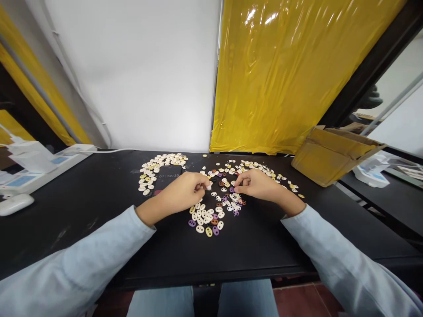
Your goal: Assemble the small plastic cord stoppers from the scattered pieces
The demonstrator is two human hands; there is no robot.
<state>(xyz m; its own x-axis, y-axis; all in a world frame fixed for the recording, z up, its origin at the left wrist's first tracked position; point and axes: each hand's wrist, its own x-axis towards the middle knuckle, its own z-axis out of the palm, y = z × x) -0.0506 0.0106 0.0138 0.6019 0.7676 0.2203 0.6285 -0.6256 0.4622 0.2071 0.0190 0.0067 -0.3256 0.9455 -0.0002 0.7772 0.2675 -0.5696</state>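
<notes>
Many small oval two-hole pieces, mostly white with some yellow, purple and brown, lie scattered on a black table (82, 207). One pile (206, 218) sits between my hands, another (150, 169) lies at the back left, and a third spread (264, 169) runs behind my right hand. My left hand (185, 191) pinches a small white piece at its fingertips. My right hand (256, 185) rests on the table with fingers curled, its tips pinching at a piece in the pile; what it grips is too small to make out.
A dark phone (168, 172) showing digits lies by the back-left pile. An open cardboard box (333, 154) stands at the right. White devices (39, 165) and a white mouse (15, 203) lie at the left. A white wall and a yellow plastic sheet (291, 70) stand behind.
</notes>
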